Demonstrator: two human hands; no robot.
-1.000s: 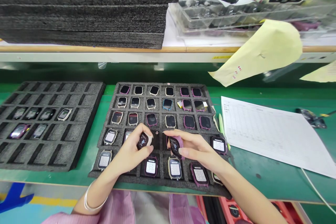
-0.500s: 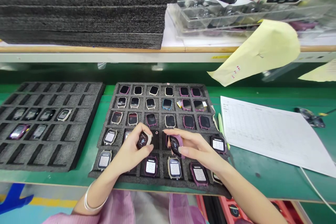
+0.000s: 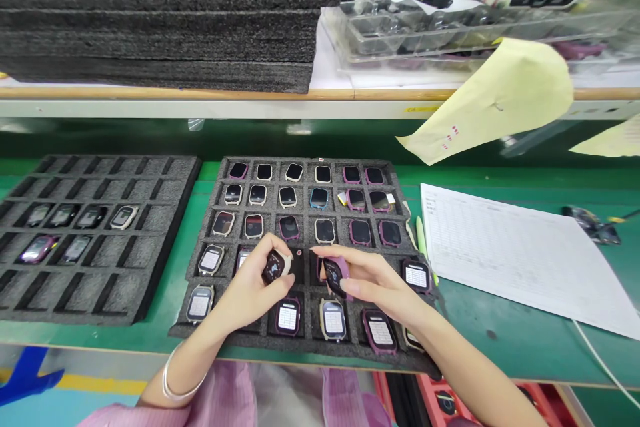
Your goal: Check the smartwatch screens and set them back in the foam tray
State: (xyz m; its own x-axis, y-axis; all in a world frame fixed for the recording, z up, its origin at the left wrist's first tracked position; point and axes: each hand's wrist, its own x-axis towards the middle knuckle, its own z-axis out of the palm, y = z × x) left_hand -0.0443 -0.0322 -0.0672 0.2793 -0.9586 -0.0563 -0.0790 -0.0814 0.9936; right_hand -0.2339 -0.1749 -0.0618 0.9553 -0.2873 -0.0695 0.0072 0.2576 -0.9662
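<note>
My left hand (image 3: 250, 290) is closed around a smartwatch body with a cream case (image 3: 275, 267), thumb and fingers at its edges, its dark face lit with small marks. A purple smartwatch body (image 3: 334, 276) is gripped in my right hand (image 3: 374, 277), tilted, its dark screen also showing marks. Both hands are just above a black foam tray (image 3: 310, 349) with rows of strapless watches. Near the front lie a purple-cased watch (image 3: 288, 316) and a beige-cased watch (image 3: 333, 319), both with white screens. My hands and wrists hide some of the compartments.
To the left lies a second foam tray (image 3: 145, 267) with several watches. A printed sheet (image 3: 515, 253) and a green pen (image 3: 421, 235) are on the right. Stacked black foam (image 3: 165, 20) and clear plastic trays (image 3: 390, 47) stand on the shelf; a yellow paper (image 3: 510, 93) hangs down.
</note>
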